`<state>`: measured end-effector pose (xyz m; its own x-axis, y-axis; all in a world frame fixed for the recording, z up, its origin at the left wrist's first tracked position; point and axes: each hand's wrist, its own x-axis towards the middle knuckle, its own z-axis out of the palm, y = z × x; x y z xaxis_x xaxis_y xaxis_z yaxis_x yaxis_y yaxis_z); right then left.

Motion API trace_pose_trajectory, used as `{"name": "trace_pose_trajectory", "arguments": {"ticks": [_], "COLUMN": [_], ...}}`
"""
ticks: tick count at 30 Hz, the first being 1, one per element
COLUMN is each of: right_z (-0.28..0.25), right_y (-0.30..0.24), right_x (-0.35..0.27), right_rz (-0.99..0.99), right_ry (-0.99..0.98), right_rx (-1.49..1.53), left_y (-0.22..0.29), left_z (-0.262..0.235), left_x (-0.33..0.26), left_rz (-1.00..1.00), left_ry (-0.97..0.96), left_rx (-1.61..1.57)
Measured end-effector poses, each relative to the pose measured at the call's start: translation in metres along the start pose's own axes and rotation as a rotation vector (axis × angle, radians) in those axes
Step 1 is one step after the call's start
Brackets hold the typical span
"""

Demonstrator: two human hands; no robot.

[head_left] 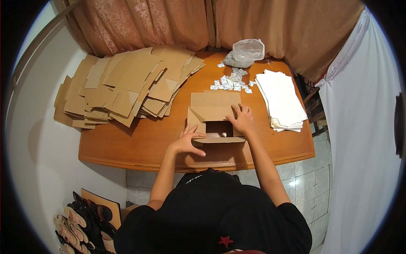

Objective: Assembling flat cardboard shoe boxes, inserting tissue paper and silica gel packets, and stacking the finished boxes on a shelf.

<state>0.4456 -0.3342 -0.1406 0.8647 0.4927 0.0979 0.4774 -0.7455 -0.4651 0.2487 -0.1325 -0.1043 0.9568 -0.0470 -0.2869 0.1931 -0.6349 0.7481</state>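
Observation:
A brown cardboard box (215, 100) stands at the near middle of the table, its top flaps folded outward and its dark inside showing. At its near left corner, my left hand (186, 142) touches the cardboard with fingers stretched and the thumb apart. My right hand (242, 120) rests over the right side flap, its fingers spread. Neither hand grips anything that I can see. Beyond the box lies a loose heap of small white sachets (231, 81), in front of a translucent plastic bag (248, 51) that stands partly filled.
Flattened cardboard boxes (122, 84) are piled on the left of the wooden table (122, 148). A stack of white paper sheets (281, 99) lies at the right. Curtains hang behind, and a white cloth (353, 114) hangs on the right. Shoes (74, 226) sit at lower left.

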Motion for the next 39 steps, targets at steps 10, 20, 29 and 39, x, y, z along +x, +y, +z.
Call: {"name": "trace_pose_trajectory", "arguments": {"ticks": [10, 20, 29, 39], "right_z": [-0.011, -0.009, 0.029, 0.008], "right_y": [-0.021, -0.044, -0.067, -0.055], "right_x": [-0.002, 0.032, 0.040, 0.039], "right_rz": [0.065, -0.399, -0.888, -0.802], "right_ry": [-0.092, -0.266, -0.292, -0.178], "right_rx": [-0.148, -0.142, -0.172, 0.194], "left_y": [-0.018, 0.028, 0.022, -0.017], "left_z": [0.011, 0.008, 0.012, 0.019], "left_x": [0.059, 0.066, 0.065, 0.076], "left_rz": [-0.168, -0.511, -0.427, -0.261], "left_ry": [0.538, 0.467, 0.531, 0.623], "left_rx": [0.135, 0.190, 0.189, 0.027]}}
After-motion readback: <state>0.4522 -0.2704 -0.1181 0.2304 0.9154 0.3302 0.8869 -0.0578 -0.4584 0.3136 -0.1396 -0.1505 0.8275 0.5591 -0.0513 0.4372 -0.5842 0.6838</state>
